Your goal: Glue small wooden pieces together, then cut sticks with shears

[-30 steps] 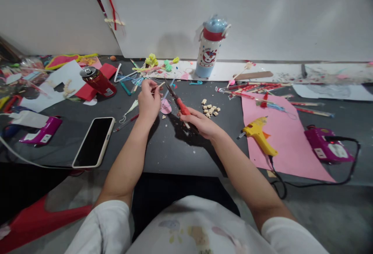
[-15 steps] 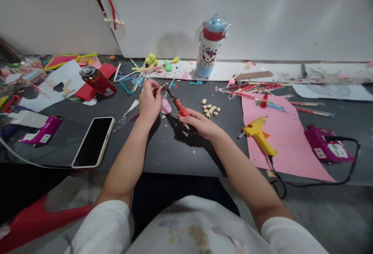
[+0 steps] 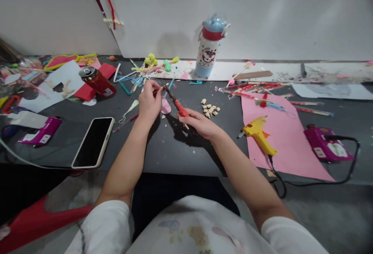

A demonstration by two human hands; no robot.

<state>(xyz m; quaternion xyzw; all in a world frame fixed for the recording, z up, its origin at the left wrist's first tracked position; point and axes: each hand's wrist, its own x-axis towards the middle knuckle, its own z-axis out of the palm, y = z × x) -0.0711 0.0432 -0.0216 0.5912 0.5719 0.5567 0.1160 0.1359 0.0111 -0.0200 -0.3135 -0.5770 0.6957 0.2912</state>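
Note:
My right hand [image 3: 201,123] is closed around the red handles of a pair of scissors [image 3: 181,108], whose dark blades point up and left. At the blade tips, the fingers of my left hand [image 3: 150,99] are pinched together on something small and thin, mostly hidden by the fingers. A pale stick end [image 3: 185,127] shows just below the scissor handles. Under the blades lies a pink oval piece [image 3: 166,107] on the dark table. Right of the scissors sits a small pile of short pale wooden pieces [image 3: 210,110].
Behind my hands stands a water bottle [image 3: 207,53]. On the left are a phone [image 3: 93,142] and a red drink can [image 3: 97,81]. A yellow glue gun [image 3: 259,133] rests on pink paper [image 3: 294,149] at right, its cable running to a purple box [image 3: 328,145].
Hardly anything differs: both hands stay in place, with the scissor blades still at my left fingertips. The whole view has shifted very slightly.

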